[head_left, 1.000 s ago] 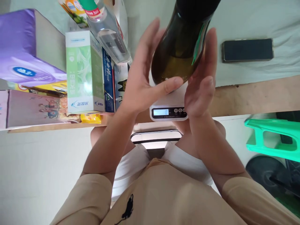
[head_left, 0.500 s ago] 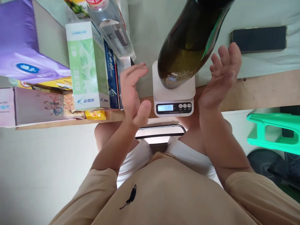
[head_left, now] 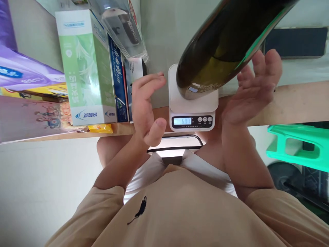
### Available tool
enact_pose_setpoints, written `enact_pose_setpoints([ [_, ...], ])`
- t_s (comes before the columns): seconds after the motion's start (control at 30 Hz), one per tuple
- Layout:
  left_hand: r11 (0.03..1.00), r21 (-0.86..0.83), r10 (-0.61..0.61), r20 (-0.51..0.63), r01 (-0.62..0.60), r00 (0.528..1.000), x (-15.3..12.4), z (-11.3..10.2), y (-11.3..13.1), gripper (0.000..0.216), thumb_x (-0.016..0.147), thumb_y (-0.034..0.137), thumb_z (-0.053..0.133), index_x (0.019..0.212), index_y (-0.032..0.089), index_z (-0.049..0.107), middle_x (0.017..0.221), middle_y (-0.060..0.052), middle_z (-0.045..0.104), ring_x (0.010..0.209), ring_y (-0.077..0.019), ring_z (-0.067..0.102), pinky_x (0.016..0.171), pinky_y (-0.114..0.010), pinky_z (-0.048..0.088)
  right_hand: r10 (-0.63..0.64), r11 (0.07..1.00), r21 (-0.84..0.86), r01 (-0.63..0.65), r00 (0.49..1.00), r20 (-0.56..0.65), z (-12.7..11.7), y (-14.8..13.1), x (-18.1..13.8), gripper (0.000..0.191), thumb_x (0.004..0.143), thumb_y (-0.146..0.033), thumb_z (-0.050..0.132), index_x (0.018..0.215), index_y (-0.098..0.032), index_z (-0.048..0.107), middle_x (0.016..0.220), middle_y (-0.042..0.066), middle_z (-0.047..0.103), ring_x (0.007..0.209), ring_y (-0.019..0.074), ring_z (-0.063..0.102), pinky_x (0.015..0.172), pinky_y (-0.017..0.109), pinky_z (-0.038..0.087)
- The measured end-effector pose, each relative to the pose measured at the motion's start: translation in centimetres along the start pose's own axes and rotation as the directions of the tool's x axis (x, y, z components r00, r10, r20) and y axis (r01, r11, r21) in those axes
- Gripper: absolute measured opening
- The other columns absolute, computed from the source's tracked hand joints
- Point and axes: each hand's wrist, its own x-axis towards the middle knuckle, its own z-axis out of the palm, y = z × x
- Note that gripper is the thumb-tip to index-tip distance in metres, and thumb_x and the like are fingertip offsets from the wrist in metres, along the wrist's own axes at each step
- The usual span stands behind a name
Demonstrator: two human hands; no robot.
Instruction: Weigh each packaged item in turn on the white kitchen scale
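Observation:
A dark green glass bottle [head_left: 223, 44] stands with its base on a small white kitchen scale [head_left: 191, 109] at the table's front edge; the scale's display [head_left: 182, 120] is lit and reads 607. My left hand [head_left: 146, 106] hovers open to the left of the scale, fingers apart, touching nothing. To the right of the bottle my right hand [head_left: 253, 89] is held open, palm toward the glass, a small gap away from it.
At the left stand a green-and-white box [head_left: 84, 68], a blue toothpaste box [head_left: 117, 82], a clear plastic bottle [head_left: 123, 27] and purple packs [head_left: 20, 73]. A dark phone [head_left: 295, 43] lies at the back right. A green plastic stool [head_left: 298, 149] sits on the floor to the right.
Both hands let go of the bottle and drew apart to either side. The bottle now rests on the scale, whose reading rose from 0 to 607.

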Motion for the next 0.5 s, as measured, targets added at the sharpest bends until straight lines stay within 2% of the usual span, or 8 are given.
enact_pose_setpoints([
  [0.07,0.996,-0.032,0.088,0.019,-0.087,0.996,0.2,0.1,0.4,0.066,0.102,0.083,0.044,0.147,0.039,0.061,0.136,-0.002,0.069,0.131,-0.0275,0.071,0.115,-0.052,0.063,-0.002,1.000,0.001,0.002,1.000,-0.012,0.1,0.1,0.0,0.071,0.097,-0.071,0.018,0.140,-0.032,0.057,0.145,0.001,0.063,0.149,0.0254,0.064,0.125,0.063,0.045],
  [0.13,0.994,-0.048,0.101,0.019,-0.100,0.995,0.3,0.2,0.6,0.064,0.103,0.080,0.045,0.148,0.036,0.061,0.136,-0.003,0.068,0.131,-0.0278,0.071,0.115,-0.051,0.063,0.003,1.000,0.007,-0.003,1.000,-0.021,0.2,0.1,0.0,0.069,0.096,-0.073,0.023,0.139,-0.033,0.059,0.145,0.001,0.063,0.150,0.0257,0.064,0.125,0.064,0.046],
  [0.27,0.993,-0.034,0.111,0.029,-0.110,0.993,0.1,0.2,0.1,0.061,0.107,0.076,0.041,0.150,0.036,0.059,0.137,-0.002,0.067,0.133,-0.0276,0.070,0.117,-0.051,0.063,-0.024,0.999,0.049,0.024,1.000,-0.004,0.4,-0.2,-0.2,0.062,0.100,-0.063,0.022,0.140,-0.034,0.059,0.147,0.000,0.065,0.149,0.0210,0.065,0.124,0.058,0.052],
  [0.37,0.988,-0.051,0.149,0.052,-0.147,0.987,0.0,-0.1,-0.3,0.064,0.105,0.077,0.047,0.152,0.034,0.056,0.142,-0.001,0.065,0.137,-0.0273,0.068,0.120,-0.048,0.062,-0.027,0.997,0.078,0.028,1.000,-0.014,0.5,-0.6,-0.2,0.064,0.101,-0.058,0.016,0.139,-0.031,0.059,0.147,0.002,0.064,0.149,0.0212,0.065,0.123,0.056,0.054],
  [0.43,0.987,-0.084,0.145,0.074,-0.139,0.987,-0.1,-0.3,0.1,0.071,0.101,0.082,0.052,0.151,0.031,0.055,0.149,-0.002,0.063,0.142,-0.0298,0.066,0.122,-0.048,0.061,-0.019,0.996,0.089,0.021,0.999,-0.030,0.5,-0.6,-0.2,0.064,0.101,-0.059,0.017,0.137,-0.030,0.061,0.146,0.003,0.063,0.148,0.0232,0.065,0.123,0.057,0.054],
  [0.5,0.993,-0.094,0.072,0.067,-0.066,0.995,-0.1,-0.3,1.0,0.074,0.099,0.085,0.050,0.148,0.030,0.055,0.157,-0.003,0.059,0.151,-0.0350,0.060,0.128,-0.053,0.055,-0.028,0.996,0.082,0.032,0.999,-0.044,0.5,-0.4,-0.1,0.063,0.099,-0.064,0.023,0.136,-0.032,0.063,0.145,0.003,0.064,0.145,0.0236,0.067,0.121,0.057,0.056],
])
